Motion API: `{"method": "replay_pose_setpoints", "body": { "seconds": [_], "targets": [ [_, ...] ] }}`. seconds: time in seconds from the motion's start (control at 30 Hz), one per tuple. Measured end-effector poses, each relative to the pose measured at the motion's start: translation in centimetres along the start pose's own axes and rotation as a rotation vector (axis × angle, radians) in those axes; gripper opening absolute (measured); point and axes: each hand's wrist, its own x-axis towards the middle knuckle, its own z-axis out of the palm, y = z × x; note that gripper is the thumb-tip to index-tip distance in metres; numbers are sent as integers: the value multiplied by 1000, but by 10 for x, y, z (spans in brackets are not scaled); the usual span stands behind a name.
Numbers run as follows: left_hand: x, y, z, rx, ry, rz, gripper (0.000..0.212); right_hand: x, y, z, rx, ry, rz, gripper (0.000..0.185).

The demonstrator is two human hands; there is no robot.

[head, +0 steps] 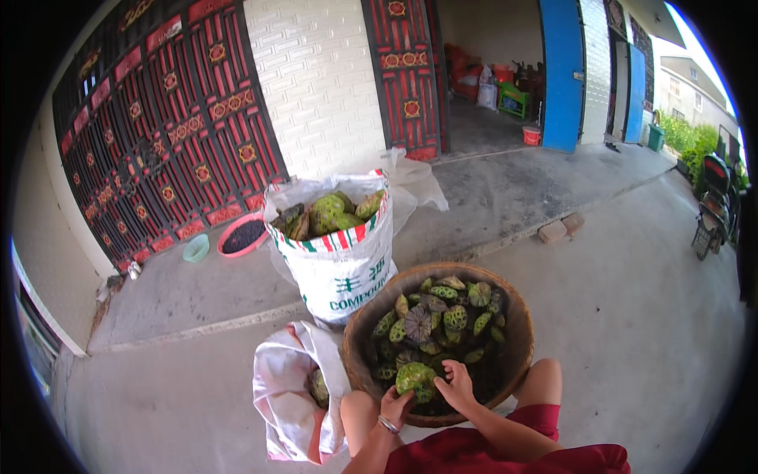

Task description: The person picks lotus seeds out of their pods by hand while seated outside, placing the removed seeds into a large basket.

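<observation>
My left hand (395,405), with a bracelet at the wrist, grips the lower left edge of a green lotus seed pod (414,377). Close to that pod's right side is my right hand (456,385), its fingers partly curled; whether it touches the pod I cannot tell. Both hands are over the near part of a round woven basket (527,332), which stands between my knees. Inside lie many green and brown lotus pods (455,318), some with open holes. Behind the basket, to the left, a white woven sack (349,278) stands upright, filled with larger green pods (328,213).
A second, slumped white sack (284,379) with a pod inside lies left of the basket. Beyond a low concrete step (195,326) are a pink basin (228,251) of dark pieces and a pale green bowl (196,247). Bricks (552,231) rest by the step at right.
</observation>
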Motion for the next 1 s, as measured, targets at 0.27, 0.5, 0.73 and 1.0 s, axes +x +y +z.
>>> {"method": "replay_pose_setpoints", "body": {
  "seconds": [0.27,0.5,0.73,1.0],
  "targets": [
    [-7,9,-6,81,-101,-54,28,-19,-40,-12,-8,-350,72,48],
    [-15,15,8,-215,-179,-87,27,-13,-37,-22,572,-475,367,27],
    [-15,21,2,-222,-85,-13,31,8,-40,-19,895,-222,433,16],
    [-5,16,9,-228,54,-37,29,5,3,-16,468,-264,306,29]
  ]
}}
